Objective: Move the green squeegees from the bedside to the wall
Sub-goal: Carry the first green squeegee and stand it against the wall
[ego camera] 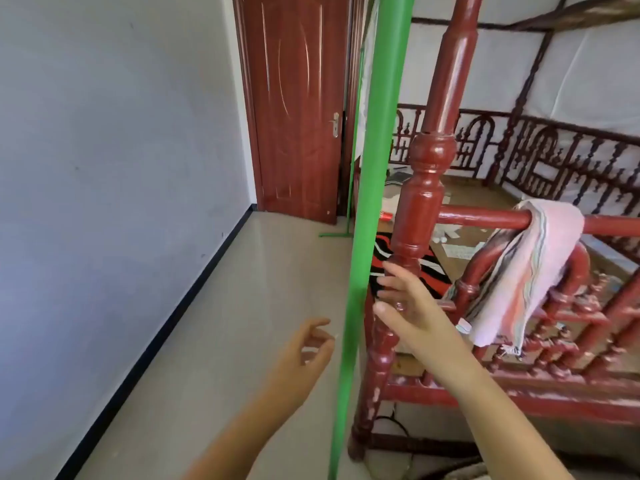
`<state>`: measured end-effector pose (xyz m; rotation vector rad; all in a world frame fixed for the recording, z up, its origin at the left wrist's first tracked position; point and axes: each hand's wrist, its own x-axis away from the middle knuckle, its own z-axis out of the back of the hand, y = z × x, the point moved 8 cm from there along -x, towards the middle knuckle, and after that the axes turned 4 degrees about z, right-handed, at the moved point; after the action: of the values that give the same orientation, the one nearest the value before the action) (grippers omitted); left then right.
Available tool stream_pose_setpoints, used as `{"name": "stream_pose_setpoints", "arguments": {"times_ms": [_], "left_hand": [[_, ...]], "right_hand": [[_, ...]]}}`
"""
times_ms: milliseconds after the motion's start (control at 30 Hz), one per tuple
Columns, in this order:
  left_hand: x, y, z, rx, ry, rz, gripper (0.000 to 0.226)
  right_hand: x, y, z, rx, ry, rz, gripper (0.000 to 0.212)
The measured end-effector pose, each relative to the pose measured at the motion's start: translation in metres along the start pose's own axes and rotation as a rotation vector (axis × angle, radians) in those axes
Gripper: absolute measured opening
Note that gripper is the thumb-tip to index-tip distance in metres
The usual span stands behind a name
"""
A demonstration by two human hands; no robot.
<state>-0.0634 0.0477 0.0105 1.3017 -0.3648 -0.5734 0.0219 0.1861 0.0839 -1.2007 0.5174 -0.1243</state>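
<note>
on your far left stands the wall (104, 150), flat, matt and pale, with a dark skirting strip along the glossy tiled floor (225, 341). beyond it is a red-brown panelled door (298, 109) with a metal handle. your left hand (304, 351) hangs loose over the floor, fingers half curled and gripping nothing, just left of the near green pole (363, 209). that pole is smooth, round and tilted; its top and bottom ends are cut off by the frame, so its blade cannot be seen. a second squeegee (351, 188) stands further back near the door, thin-handled, its flat green blade on the floor. your right hand (405, 306) is spread wide with fingers straight, just right of the near pole and in front of the bedpost (419, 202); contact with either cannot be judged. the post is turned, glossy red wood with chipped paint. a striped pink cloth (530, 268) drapes over the bed rail (485, 218).
</note>
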Motion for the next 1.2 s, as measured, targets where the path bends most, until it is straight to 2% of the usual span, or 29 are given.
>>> {"name": "stream_pose_setpoints", "arguments": {"times_ms": [133,233,367,567,833,1033,1200], "left_hand": [[-0.013,-0.003,-0.028,-0.108,-0.086,0.057,0.049],[-0.016,-0.016,-0.047,-0.068,-0.118,0.123,0.032],[-0.023,-0.022,-0.051,-0.092,-0.041,0.175,0.012],[-0.016,-0.026,-0.035,-0.189,0.062,0.181,0.023],[0.003,-0.039,0.046,-0.291,0.26,0.217,0.02],[0.024,-0.057,0.137,-0.357,0.393,0.246,0.028],[0.04,-0.077,0.224,-0.356,0.455,0.266,0.025]], "right_hand": [[-0.018,0.003,-0.028,0.1,-0.068,-0.005,0.053],[-0.02,0.009,-0.032,0.096,-0.027,0.01,0.043],[-0.025,0.013,-0.032,0.079,-0.034,0.017,0.039],[-0.03,0.006,-0.047,0.052,-0.107,0.068,0.033],[-0.047,-0.013,-0.131,-0.049,-0.296,0.141,0.031],[-0.061,-0.033,-0.227,-0.069,-0.419,0.188,0.027],[-0.071,-0.058,-0.313,-0.065,-0.474,0.214,0.018]]}}
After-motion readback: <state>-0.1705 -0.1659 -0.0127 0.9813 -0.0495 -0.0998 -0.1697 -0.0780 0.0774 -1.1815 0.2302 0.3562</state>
